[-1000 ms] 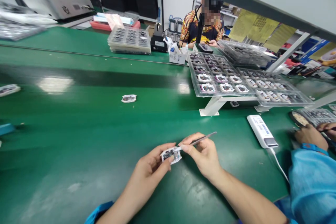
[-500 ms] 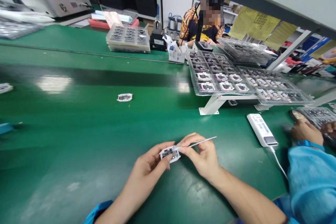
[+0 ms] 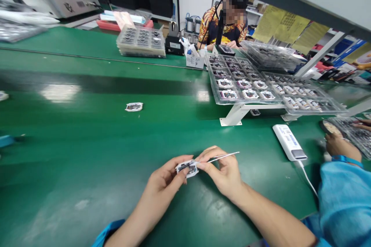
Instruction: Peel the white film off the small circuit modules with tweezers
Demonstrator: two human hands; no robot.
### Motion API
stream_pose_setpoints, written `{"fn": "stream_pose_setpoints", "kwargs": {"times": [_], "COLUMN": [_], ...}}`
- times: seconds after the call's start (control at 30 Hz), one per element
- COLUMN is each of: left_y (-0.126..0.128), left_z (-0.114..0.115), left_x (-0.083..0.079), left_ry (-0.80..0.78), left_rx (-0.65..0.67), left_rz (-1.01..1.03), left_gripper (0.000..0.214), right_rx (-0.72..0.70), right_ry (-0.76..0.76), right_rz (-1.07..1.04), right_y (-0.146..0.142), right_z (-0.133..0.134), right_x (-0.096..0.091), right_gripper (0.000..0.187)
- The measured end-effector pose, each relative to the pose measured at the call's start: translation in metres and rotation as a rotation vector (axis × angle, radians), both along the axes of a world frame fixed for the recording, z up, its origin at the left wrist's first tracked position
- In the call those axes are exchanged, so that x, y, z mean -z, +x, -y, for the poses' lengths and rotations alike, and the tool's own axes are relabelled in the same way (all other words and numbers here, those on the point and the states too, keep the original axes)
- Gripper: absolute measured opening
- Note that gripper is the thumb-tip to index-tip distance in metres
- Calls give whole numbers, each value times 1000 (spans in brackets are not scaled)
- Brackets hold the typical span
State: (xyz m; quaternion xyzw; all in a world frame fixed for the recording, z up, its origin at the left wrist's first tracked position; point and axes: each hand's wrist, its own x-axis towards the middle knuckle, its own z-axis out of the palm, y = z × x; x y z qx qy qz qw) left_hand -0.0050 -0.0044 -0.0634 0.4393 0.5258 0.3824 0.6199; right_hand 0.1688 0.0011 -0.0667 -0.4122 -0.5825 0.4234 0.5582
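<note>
My left hand [image 3: 166, 177] is closed on a small white-framed electronic assembly [image 3: 189, 168], gripping it by its left side with the thumb across its face. My right hand [image 3: 222, 170] pinches a pair of tweezers [image 3: 224, 156]. Their slim ends stick out past the fingers to the right. The fingertips of this hand meet the right edge of the assembly; what they touch there is too small to make out. Both hands are just above the green work surface [image 3: 121, 185]. Farther off lies a similar white-framed assembly [image 3: 134, 107].
Clear trays [image 3: 252, 102] of similar assemblies rest on a raised white stand [image 3: 235, 115] at right. A white device [image 3: 290, 142] with a cable lies near a co-worker's blue sleeve [image 3: 343, 197]. Another person [image 3: 223, 27] sits across the bench. Stacked trays [image 3: 141, 42] stand behind.
The loose assembly on the green surface has shifted slightly left, as has the one at the left edge. The co-worker's hands at right have moved. My hands hold nearly the same pose.
</note>
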Motion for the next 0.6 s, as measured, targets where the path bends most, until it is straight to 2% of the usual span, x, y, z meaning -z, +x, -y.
{"fn": "stream_pose_setpoints", "kwargs": {"times": [0.17, 0.37, 0.6], "left_y": [1, 3, 4], "left_z": [0, 0, 1], "left_x": [-3, 2, 5], "left_ry": [-5, 13, 23], "left_rx": [8, -1, -18], "left_rz": [-22, -53, -72], "left_gripper": [39, 40, 40], "right_rx": [9, 36, 27], "right_ry": [-17, -45, 5], "right_rz": [6, -13, 26], "right_y": [-1, -4, -6], "right_z": [1, 2, 5], "right_x": [0, 4, 3], "right_gripper": [6, 5, 5]}}
